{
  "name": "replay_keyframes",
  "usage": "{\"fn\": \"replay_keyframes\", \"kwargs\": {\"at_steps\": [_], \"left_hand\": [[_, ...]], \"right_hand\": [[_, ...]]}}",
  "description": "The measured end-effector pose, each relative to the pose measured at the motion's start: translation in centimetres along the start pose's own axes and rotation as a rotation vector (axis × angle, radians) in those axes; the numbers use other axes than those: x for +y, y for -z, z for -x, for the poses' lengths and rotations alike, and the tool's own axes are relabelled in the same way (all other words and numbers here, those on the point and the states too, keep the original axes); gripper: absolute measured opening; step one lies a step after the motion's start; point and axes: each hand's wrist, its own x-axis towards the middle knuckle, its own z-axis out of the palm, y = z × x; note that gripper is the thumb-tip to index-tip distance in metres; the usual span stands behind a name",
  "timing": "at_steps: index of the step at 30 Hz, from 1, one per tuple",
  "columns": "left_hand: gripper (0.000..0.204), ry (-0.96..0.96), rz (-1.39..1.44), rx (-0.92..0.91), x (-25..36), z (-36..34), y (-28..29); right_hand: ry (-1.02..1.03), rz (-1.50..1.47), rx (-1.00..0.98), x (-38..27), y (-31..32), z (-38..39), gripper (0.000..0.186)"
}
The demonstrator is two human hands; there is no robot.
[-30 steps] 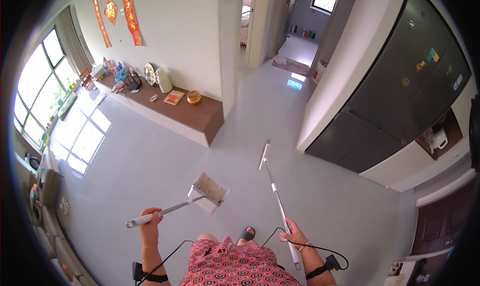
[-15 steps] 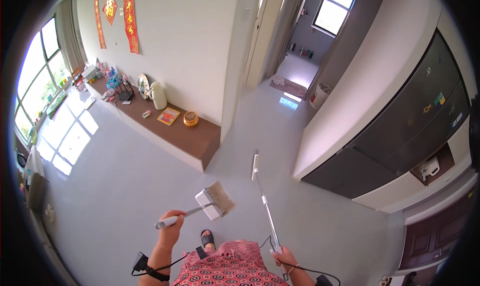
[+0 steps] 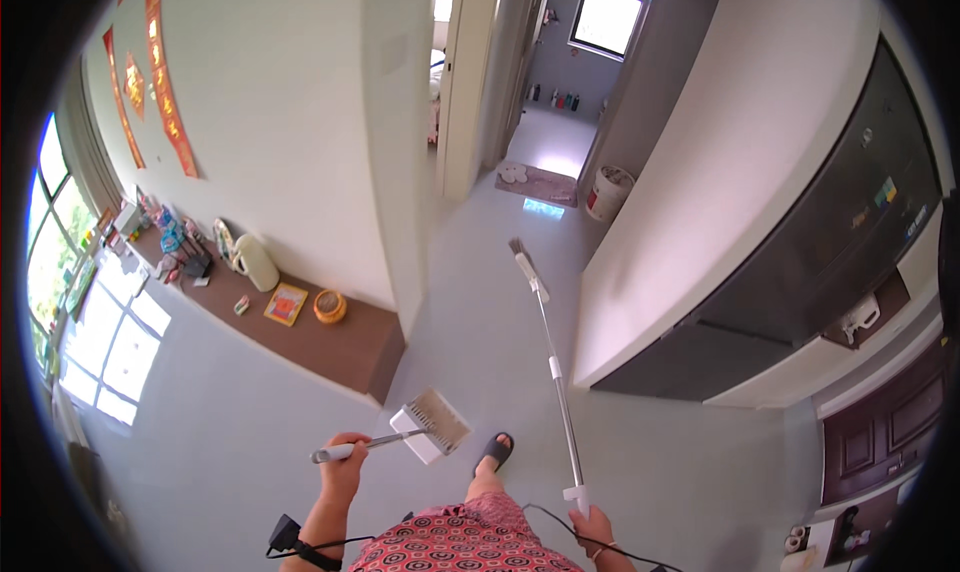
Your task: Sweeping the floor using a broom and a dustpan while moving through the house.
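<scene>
My left hand (image 3: pixel 342 464) is wrapped round the grey-and-white handle of a dustpan (image 3: pixel 425 427); its white pan has a toothed edge and lies at centre low, left of my sandalled foot (image 3: pixel 494 456). My right hand (image 3: pixel 592 524) grips the lower end of a broom (image 3: pixel 563 412) with a silver telescopic pole. The broom's white head (image 3: pixel 528 270), with bristles, reaches out ahead into the passage. Whether the dustpan touches the floor I cannot tell.
A brown-topped ledge (image 3: pixel 370 347) holding several small items runs along the left wall. A dark fridge (image 3: pixel 800 262) stands right. The passage has a bath mat (image 3: pixel 550 190), bucket (image 3: pixel 605 197) and bathroom doorway (image 3: pixel 560 122). A dark door (image 3: pixel 880 422) is lower right.
I have moved toward the passage, my other foot now forward. The broom head has swung further ahead into the passage; the dustpan has shifted slightly rightward and down in view.
</scene>
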Motion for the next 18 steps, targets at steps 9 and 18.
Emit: {"fn": "replay_keyframes", "kwargs": {"at_steps": [9, 18], "left_hand": [[0.011, 0.038, 0.112, 0.033, 5.6, -6.4, -2.0], [0.013, 0.086, 0.151, 0.029, 11.2, -8.5, -4.6]], "right_hand": [[0.206, -0.095, 0.058, -8.4, 1.9, -5.6, 0.043], [0.114, -0.154, 0.039, -14.5, 3.1, -7.5, 0.031]]}}
